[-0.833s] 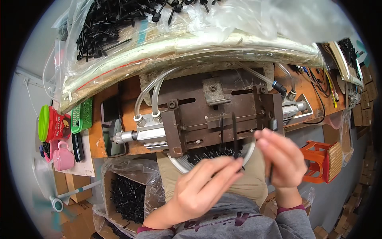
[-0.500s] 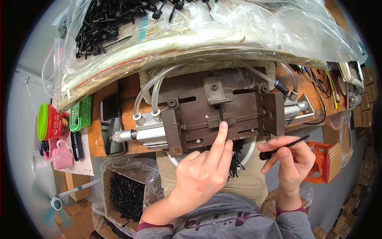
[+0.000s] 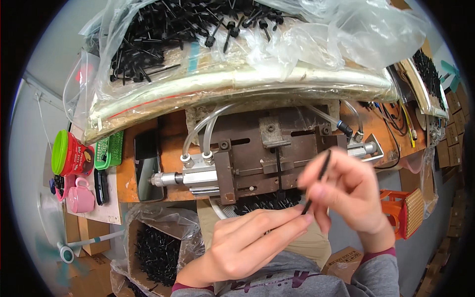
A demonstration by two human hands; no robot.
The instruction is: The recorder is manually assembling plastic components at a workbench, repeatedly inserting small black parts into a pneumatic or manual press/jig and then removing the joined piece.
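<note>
A thin black plastic pin point(image 3: 318, 180) is pinched in my right hand point(image 3: 349, 193), tilted, just in front of the brown metal press jig point(image 3: 257, 153). My left hand point(image 3: 247, 240) reaches up from below, and its fingertips close on the pin's lower end. Both hands are blurred by motion. Another black pin point(image 3: 279, 173) stands upright in the jig's middle slot. A pneumatic cylinder point(image 3: 190, 176) with clear hoses point(image 3: 203, 133) sits at the jig's left side.
Clear bags of black pins point(image 3: 198, 29) lie heaped behind the jig. More pins fill a lined box point(image 3: 153, 252) at lower left and a white bowl point(image 3: 257, 203) under the jig. Around are a phone point(image 3: 146, 163), green basket point(image 3: 111, 151), red container point(image 3: 71, 156), pink cup point(image 3: 81, 197) and orange basket point(image 3: 405, 213).
My left hand came off the jig, where its forefinger pressed, and moved right to the pin. My right hand rose and shifted left with the pin, tilting it more upright.
</note>
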